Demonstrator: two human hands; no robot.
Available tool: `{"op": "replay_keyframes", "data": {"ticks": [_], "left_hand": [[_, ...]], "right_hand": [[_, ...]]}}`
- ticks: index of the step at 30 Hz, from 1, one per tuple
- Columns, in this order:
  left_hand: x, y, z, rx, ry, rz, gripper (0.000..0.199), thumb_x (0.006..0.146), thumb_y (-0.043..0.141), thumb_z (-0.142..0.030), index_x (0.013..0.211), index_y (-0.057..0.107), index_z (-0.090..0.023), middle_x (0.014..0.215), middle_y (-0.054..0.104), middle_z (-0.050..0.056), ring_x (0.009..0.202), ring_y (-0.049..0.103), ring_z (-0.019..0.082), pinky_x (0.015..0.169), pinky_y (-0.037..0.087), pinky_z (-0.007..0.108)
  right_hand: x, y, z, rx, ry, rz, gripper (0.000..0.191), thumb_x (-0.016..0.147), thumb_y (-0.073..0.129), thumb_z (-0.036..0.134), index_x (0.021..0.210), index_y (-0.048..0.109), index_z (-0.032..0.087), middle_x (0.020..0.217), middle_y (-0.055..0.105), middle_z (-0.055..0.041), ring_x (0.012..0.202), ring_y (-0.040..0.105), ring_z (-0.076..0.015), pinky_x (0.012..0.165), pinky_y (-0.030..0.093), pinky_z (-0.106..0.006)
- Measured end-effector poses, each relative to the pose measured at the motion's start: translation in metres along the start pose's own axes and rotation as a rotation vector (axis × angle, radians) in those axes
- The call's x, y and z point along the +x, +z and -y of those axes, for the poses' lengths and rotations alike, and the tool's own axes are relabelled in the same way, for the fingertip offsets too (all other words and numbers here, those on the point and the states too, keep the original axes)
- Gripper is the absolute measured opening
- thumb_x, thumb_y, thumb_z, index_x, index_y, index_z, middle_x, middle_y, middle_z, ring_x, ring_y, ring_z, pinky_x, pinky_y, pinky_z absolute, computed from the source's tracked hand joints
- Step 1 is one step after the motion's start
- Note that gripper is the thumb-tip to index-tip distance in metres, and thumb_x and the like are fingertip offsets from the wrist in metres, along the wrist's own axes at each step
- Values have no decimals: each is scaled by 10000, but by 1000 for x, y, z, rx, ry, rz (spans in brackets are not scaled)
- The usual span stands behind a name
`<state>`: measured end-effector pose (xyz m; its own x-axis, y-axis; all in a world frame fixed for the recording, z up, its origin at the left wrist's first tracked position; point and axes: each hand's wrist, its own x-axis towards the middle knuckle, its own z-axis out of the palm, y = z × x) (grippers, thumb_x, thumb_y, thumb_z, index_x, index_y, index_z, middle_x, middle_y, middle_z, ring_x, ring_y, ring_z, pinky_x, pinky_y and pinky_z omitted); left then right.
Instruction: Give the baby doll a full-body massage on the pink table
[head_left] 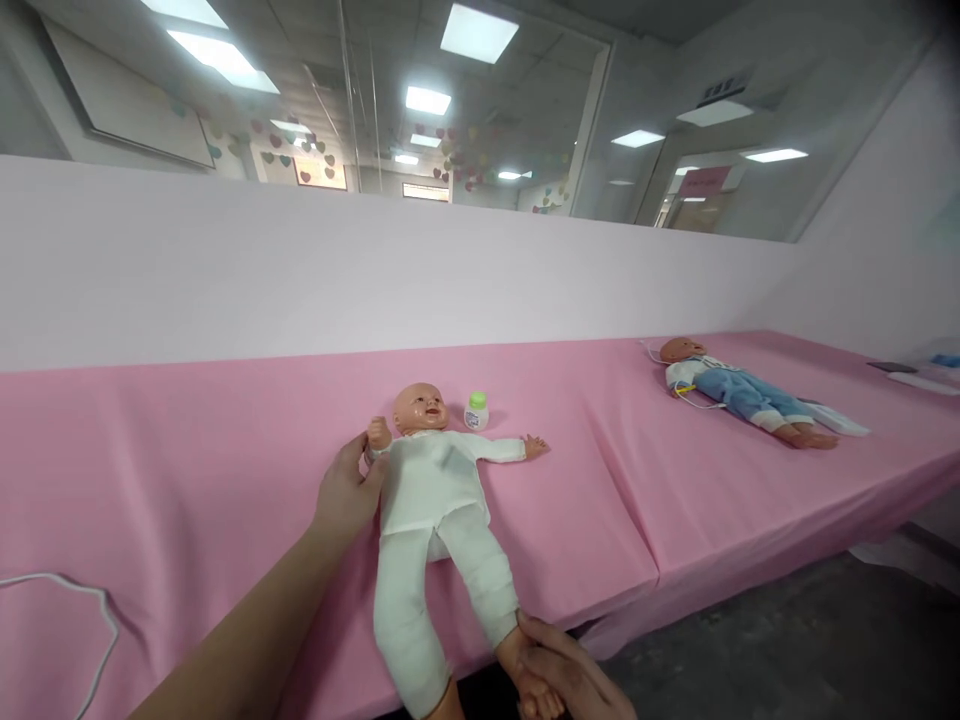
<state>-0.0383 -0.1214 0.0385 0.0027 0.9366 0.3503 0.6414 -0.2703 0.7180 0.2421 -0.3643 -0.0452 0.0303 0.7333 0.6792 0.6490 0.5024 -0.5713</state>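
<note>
A baby doll (pixel 435 480) in a white top and white trousers lies on its back on the pink-covered table (pixel 247 430), its feet at the front edge. My left hand (pixel 351 488) is closed around the doll's arm at the wrist, on the left side of the picture. Lower down, my right hand (pixel 566 668) has its fingers around the doll's ankle and foot, on the right side. Beside the doll's head stands a small white bottle (pixel 476 413) with a green cap.
A second doll (pixel 739 388) in blue trousers lies farther right, with a thin white cord around it. A white cable (pixel 101 600) curves at the lower left. Behind the table rises a white wall (pixel 300 270) with windows above.
</note>
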Motion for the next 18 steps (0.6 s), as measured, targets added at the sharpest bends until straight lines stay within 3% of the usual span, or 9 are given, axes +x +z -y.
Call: {"op": "replay_keyframes", "data": {"ticks": [4,6,8,11,16,18], "left_hand": [[-4,11,0,107,140,66,495,975,498,-399,1443,569,-252,1452,619,115,1287,620,330,1031,525,467],[-3,15,3,158,165,107,509,981,491,-391,1465,576,-261,1528,564,111,1343,593,329,1075,514,477],[-2,16,6,214,172,142,514,994,478,-397,1481,582,-271,1569,535,106,1397,555,337,1116,490,498],[-1,15,10,259,183,177,526,1012,442,-385,1500,580,-244,1581,533,106,1446,510,325,1171,443,497],[0,17,9,228,164,194,532,1007,448,-390,1509,572,-268,1595,525,66,1466,492,290,1186,427,452],[1,16,8,171,153,166,525,989,469,-385,1486,584,-263,1563,559,64,1414,547,280,1150,458,418]], "right_hand": [[40,6,6,-2,-121,-57,546,841,667,98,1345,651,309,1318,741,-79,1107,772,-298,880,693,-368],[66,12,12,23,-185,-49,585,814,648,70,1361,618,277,1380,703,-107,1190,736,-309,929,677,-392],[90,22,17,71,-182,-55,558,824,609,57,1339,616,272,1365,709,-107,1148,755,-283,846,693,-339],[118,38,20,144,-102,-29,487,837,585,62,1279,636,261,1315,733,-99,887,800,-208,664,676,-257],[136,59,17,105,-114,14,491,808,585,61,1261,656,240,1319,729,-94,1180,734,-255,982,638,-356],[136,62,13,96,-120,3,537,802,579,52,1303,634,238,1313,730,-91,1201,724,-250,1037,611,-373]]}}
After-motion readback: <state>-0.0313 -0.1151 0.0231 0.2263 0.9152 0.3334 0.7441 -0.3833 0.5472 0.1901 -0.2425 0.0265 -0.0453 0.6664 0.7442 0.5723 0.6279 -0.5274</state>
